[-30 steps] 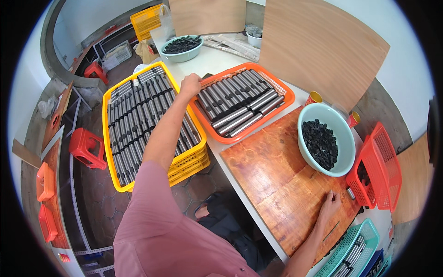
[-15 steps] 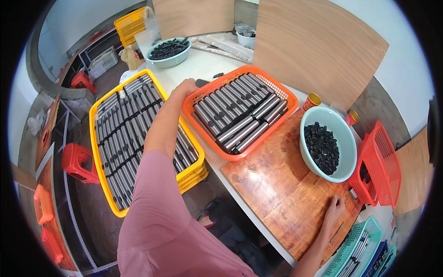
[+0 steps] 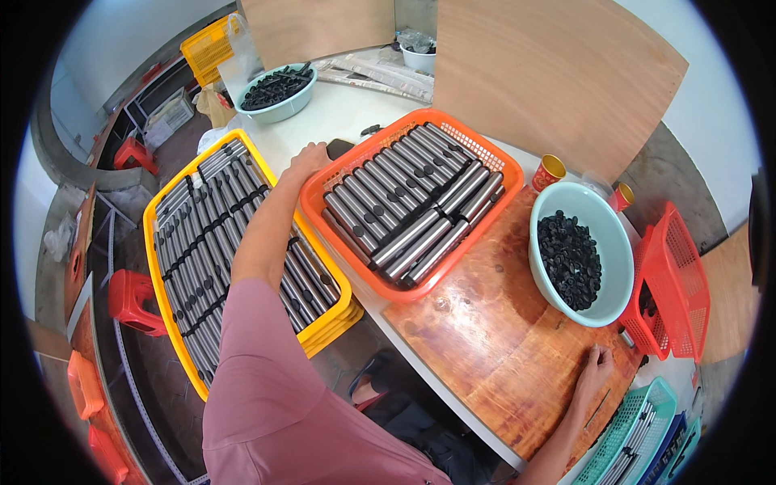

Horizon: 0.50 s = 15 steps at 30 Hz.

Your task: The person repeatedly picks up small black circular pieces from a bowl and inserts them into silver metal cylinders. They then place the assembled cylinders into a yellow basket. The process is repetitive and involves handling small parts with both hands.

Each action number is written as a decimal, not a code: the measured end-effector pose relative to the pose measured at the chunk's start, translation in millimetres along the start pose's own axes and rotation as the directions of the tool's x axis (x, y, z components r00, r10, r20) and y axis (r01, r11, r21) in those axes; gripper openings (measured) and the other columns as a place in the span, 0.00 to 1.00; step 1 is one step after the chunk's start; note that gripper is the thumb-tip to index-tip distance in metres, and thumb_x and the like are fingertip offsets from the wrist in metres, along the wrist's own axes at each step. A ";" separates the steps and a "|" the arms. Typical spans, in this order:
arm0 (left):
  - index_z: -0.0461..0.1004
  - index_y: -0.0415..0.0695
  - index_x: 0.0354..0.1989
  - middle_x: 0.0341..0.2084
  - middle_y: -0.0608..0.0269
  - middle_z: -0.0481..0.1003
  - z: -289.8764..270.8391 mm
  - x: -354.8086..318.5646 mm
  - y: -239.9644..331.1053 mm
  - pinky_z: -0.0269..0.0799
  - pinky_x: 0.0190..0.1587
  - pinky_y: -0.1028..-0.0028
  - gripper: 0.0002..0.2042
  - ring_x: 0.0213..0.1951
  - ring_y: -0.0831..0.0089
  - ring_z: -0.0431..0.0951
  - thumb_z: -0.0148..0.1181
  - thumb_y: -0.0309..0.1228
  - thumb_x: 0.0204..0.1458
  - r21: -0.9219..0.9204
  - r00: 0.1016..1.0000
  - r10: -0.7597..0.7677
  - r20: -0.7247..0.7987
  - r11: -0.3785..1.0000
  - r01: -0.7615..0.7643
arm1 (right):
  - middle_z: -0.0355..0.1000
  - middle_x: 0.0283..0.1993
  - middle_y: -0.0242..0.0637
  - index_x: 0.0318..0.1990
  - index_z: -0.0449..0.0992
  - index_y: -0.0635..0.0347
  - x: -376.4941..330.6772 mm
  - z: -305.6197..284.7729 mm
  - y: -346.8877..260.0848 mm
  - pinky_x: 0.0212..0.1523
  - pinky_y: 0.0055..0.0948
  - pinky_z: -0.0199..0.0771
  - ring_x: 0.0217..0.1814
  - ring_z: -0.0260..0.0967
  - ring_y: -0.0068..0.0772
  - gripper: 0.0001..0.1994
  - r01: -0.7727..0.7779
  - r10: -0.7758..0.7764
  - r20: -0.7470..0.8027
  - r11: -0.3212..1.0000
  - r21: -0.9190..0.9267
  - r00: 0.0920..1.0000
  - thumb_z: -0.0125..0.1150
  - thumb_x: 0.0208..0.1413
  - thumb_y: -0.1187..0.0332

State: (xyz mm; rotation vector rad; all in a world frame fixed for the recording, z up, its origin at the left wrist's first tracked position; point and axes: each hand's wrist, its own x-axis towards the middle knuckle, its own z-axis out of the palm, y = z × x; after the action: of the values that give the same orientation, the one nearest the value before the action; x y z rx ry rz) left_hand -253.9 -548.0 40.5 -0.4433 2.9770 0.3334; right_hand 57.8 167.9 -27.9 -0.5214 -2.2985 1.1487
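My left hand [image 3: 307, 160] is closed at the far left rim of an orange plastic basket [image 3: 514, 179], its fingers partly hidden. The basket is filled with metal tubes [image 3: 386, 187] that carry black plastic pieces. A dark flat object [image 3: 339, 149] lies just past that hand. Resting on the varnished wooden board [image 3: 485, 356], my right hand [image 3: 596, 370] has its fingers curled together; whatever they may hold cannot be made out. Close to it lies a short metal piece [image 3: 626, 337]. Beyond stands a pale blue bowl [image 3: 616, 279] of small black plastic parts [image 3: 570, 260].
To the left, a yellow crate [image 3: 151, 234] of similar tubes sits on stacked crates. Another bowl [image 3: 303, 101] of black parts stands at the back. Two cups [image 3: 550, 168], red baskets [image 3: 687, 283] and a green basket [image 3: 663, 396] flank the board. A plywood panel [image 3: 558, 73] stands behind.
The view has shifted slightly, so the orange basket and yellow crate appear lower and further left. My left hand stays by the basket's rim; my right hand remains curled on the board.
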 end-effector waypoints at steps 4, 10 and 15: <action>0.71 0.41 0.61 0.59 0.43 0.71 5.5 -1.3 -5.3 0.68 0.64 0.51 0.41 0.63 0.49 0.71 0.66 0.60 0.44 -0.113 0.999 0.022 -0.038 0.993 -0.026 | 0.64 0.27 0.29 0.29 0.68 0.65 0.1 1.3 -0.7 0.36 0.27 0.61 0.32 0.56 0.22 0.14 0.022 -0.023 -0.026 0.999 -0.034 0.999 0.58 0.66 0.68; 0.67 0.42 0.65 0.60 0.42 0.71 3.1 -9.0 -0.4 0.68 0.64 0.54 0.46 0.63 0.49 0.71 0.67 0.61 0.42 -0.114 0.997 0.009 -0.082 0.993 -0.018 | 0.63 0.27 0.30 0.28 0.67 0.66 0.9 0.0 -3.8 0.35 0.28 0.61 0.32 0.56 0.23 0.15 0.001 -0.002 -0.022 0.998 -0.056 1.000 0.58 0.66 0.68; 0.59 0.41 0.72 0.62 0.40 0.70 8.4 -8.5 -18.3 0.68 0.64 0.56 0.53 0.63 0.48 0.71 0.70 0.60 0.39 -0.163 0.992 0.054 -0.114 0.984 -0.072 | 0.63 0.27 0.31 0.28 0.67 0.66 2.0 1.3 -3.4 0.35 0.29 0.61 0.32 0.56 0.24 0.15 0.023 -0.025 -0.027 0.995 -0.095 0.999 0.57 0.66 0.67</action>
State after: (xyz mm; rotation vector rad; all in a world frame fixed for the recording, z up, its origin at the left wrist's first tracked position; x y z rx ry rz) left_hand -239.7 -560.8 29.9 -0.3961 3.0878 0.5877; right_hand 55.1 166.3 -25.3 -0.5406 -2.3375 1.0182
